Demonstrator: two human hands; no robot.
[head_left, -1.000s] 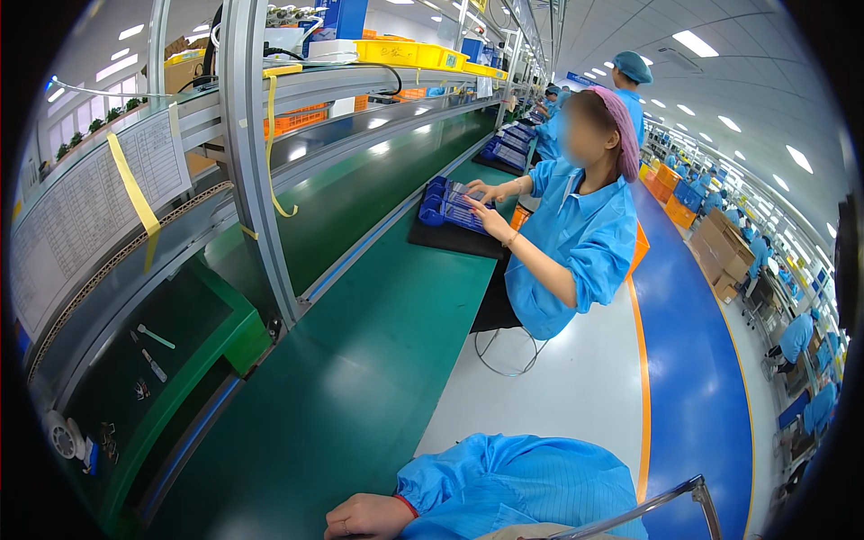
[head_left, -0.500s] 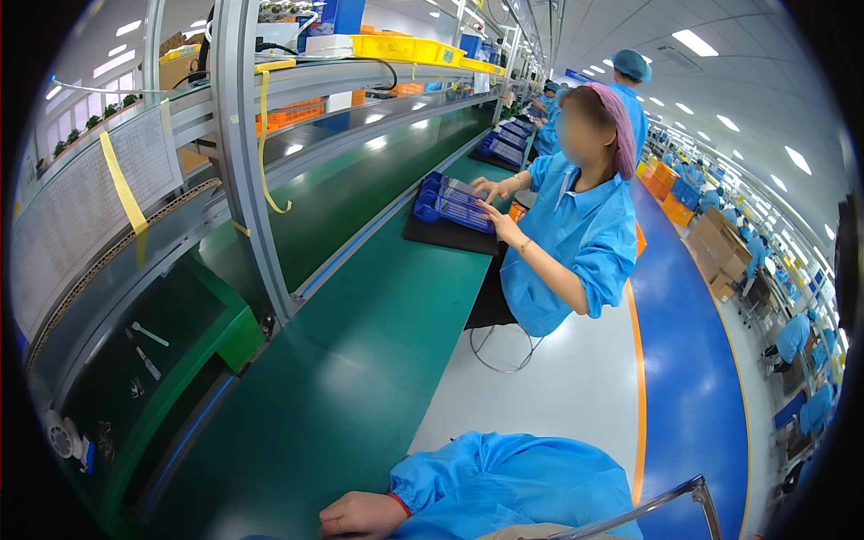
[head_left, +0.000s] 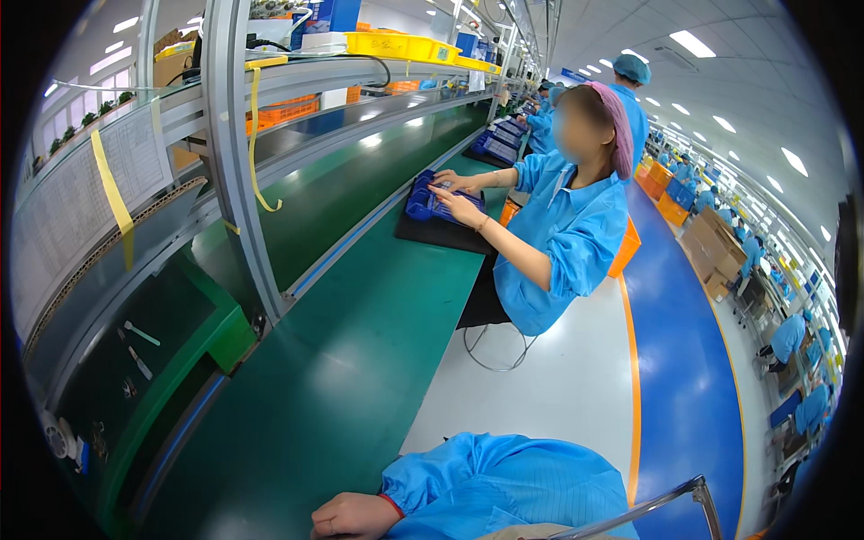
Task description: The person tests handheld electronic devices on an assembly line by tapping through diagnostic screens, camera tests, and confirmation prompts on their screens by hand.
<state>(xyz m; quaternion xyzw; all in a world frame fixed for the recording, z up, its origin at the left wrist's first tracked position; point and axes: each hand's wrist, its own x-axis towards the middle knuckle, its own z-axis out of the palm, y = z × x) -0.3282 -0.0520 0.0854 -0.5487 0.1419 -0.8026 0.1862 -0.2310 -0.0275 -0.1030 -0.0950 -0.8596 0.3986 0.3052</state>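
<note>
At the lower edge, my right hand (head_left: 354, 516) rests low over the green work surface (head_left: 337, 387), its blue sleeve coming in from the right. The fingers are curled in, and the frame edge partly cuts them off. Whether anything is inside them is hidden. My left hand is out of view. Farther along the bench, a co-worker in a blue jacket (head_left: 562, 225) has both hands on a blue fixture (head_left: 419, 200) lying on a black mat (head_left: 436, 232).
A metal post (head_left: 229, 144) and shelf rails stand along the left. Tweezers-like tools (head_left: 141, 333) lie in a recess at lower left. Yellow trays (head_left: 400, 47) sit on the shelf. Behind the co-worker's stool (head_left: 497, 349) is an orange bin (head_left: 625, 245); a curved metal bar (head_left: 693, 490) is at lower right.
The co-worker has leaned forward, and both of that person's hands have moved left over the blue fixture. The whole view has shifted slightly. My right hand looks much the same.
</note>
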